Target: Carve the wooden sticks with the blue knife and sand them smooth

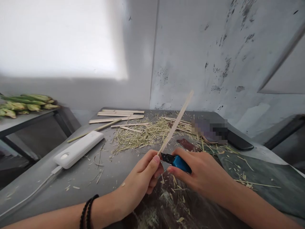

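Note:
My left hand (143, 178) is closed in a pinch around the lower end of a long pale bamboo strip (177, 119), which slants up and to the right toward the wall. My right hand (202, 171) grips a blue-handled knife (177, 161); its dark blade touches the strip just above my left thumb. Both hands hover over the near middle of the grey table (95, 171). A pile of thin shavings (143, 133) lies just beyond the hands.
Several flat cut strips (119, 116) lie at the table's back. A white power bank (78, 149) with a cable sits to the left. A dark phone (238, 141) and a brown object (187, 144) are on the right. Green stalks (26, 103) rest on a side table.

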Motion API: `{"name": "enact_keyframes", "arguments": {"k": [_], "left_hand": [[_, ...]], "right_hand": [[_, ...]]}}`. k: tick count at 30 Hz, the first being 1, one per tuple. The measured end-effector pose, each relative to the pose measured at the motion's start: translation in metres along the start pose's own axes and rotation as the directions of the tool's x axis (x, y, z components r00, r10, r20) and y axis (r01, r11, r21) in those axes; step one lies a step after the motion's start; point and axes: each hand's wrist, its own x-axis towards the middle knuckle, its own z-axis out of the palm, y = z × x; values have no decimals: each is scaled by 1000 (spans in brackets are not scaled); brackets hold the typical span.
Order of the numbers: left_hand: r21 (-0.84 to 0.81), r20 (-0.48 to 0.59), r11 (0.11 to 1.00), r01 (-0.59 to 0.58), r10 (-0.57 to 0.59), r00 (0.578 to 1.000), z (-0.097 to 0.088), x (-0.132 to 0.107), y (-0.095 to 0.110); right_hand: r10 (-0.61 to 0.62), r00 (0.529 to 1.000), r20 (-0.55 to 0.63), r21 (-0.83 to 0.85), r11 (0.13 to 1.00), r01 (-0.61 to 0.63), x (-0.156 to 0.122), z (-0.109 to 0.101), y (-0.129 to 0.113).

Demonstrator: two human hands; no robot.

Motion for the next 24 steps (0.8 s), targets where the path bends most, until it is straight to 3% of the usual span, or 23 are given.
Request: {"name": "enact_keyframes", "arguments": {"k": [9, 17, 24], "left_hand": [[-62, 150, 998, 24, -15, 989, -2, -1, -5], [63, 124, 996, -60, 52, 991, -3, 0, -9], [18, 191, 994, -107, 101, 976, -2, 4, -11]], "right_hand": [[29, 999, -24, 4, 1000, -29, -2, 3, -5], [15, 997, 70, 24, 1000, -17, -3, 3, -6], [-64, 995, -74, -116, 992, 55, -4, 13, -4]]}}
